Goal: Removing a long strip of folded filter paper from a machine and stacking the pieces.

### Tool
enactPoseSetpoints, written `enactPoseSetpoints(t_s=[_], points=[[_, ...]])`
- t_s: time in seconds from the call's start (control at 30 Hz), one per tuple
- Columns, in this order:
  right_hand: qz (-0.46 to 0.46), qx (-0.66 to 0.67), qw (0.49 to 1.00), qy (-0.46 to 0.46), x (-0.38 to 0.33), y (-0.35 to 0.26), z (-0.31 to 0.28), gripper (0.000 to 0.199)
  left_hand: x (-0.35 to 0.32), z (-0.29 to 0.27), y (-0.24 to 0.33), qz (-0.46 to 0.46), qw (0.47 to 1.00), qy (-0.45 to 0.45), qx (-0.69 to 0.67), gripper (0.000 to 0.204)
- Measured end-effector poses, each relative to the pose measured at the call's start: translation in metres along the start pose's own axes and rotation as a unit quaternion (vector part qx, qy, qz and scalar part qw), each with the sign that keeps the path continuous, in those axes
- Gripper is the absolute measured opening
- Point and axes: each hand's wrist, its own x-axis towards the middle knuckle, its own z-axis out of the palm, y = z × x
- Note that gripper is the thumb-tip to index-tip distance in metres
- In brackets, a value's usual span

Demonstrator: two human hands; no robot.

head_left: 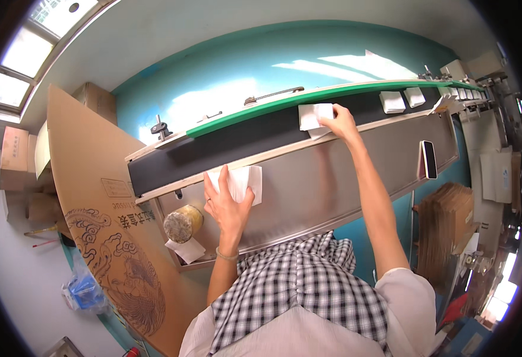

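My left hand point(229, 207) is closed around a stack of white folded papers point(250, 181) at the near rim of the conveyor, above the steel tray top point(290, 202). Farther right, my right hand point(339, 123) grips the edge of a small stack of white folded sheets point(312, 114) over the black conveyor belt point(225, 137). Part of that stack hangs past the belt's near rail. Whether these are tissues or plain paper, I cannot tell.
More white stacks point(392, 102) sit along the belt at the right. A phone point(429, 159) lies on the steel top's right part. At its left stand a round jar-like container point(181, 224) and a white sheet point(187, 250). A large cardboard box point(103, 208) borders the left side; flattened cardboard point(445, 223) is stacked at right.
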Motion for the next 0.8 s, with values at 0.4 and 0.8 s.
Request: enactPoseSetpoints(t_s=[0.4,0.8], points=[[-0.149,0.240,0.955,-0.093,-0.176,-0.058,0.089,0.046,0.012,-0.006,-0.017,0.028,0.999,0.023,0.012,0.080],[-0.131,0.328,0.919,-0.175,-0.168,-0.066,0.121,0.054,0.013,-0.009,-0.022,0.013,1.000,0.025,0.009,0.079]])
